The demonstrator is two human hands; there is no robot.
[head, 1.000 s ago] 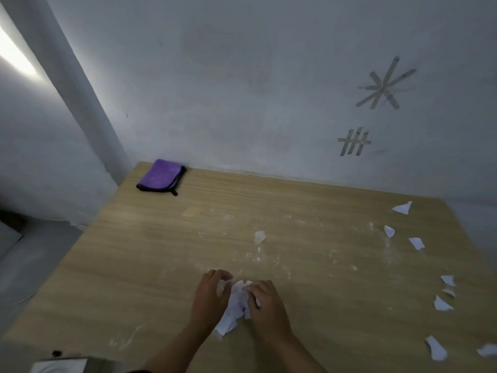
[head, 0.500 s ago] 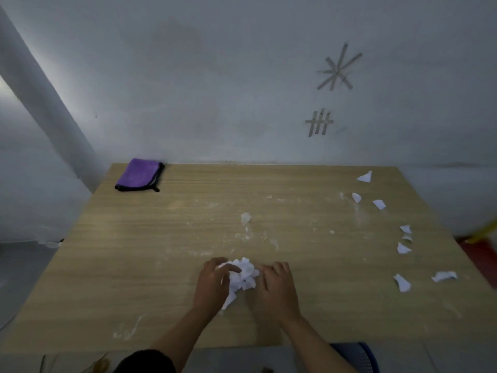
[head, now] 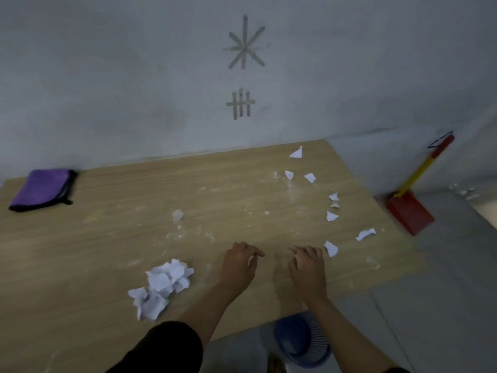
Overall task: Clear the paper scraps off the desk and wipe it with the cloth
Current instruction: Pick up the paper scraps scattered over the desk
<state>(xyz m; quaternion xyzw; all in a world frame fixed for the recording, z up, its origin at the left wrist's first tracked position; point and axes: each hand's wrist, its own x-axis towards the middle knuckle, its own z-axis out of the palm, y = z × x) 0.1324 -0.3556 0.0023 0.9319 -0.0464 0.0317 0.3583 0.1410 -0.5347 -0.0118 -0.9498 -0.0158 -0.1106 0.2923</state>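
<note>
A heap of white paper scraps (head: 161, 285) lies on the wooden desk (head: 107, 238), left of both hands. My left hand (head: 238, 261) and my right hand (head: 308, 267) hover over the desk side by side with loosely curled fingers, and neither holds anything. A single scrap (head: 331, 248) lies just right of my right fingertips. Several more scraps (head: 332, 216) trail along the desk's right side up to the far corner. One small scrap (head: 177, 215) sits mid-desk among white dust smears. The folded purple cloth (head: 43, 189) rests at the far left corner.
A blue slatted bin (head: 302, 340) stands on the floor below the desk's near edge, between my arms. A red dustpan with a yellow handle (head: 410, 211) leans by the wall to the right. The grey wall runs along the desk's far edge.
Both hands have let go of the gathered heap and moved right, toward the scraps on the right side. The view has swung to the right, so the heap now sits to the left.
</note>
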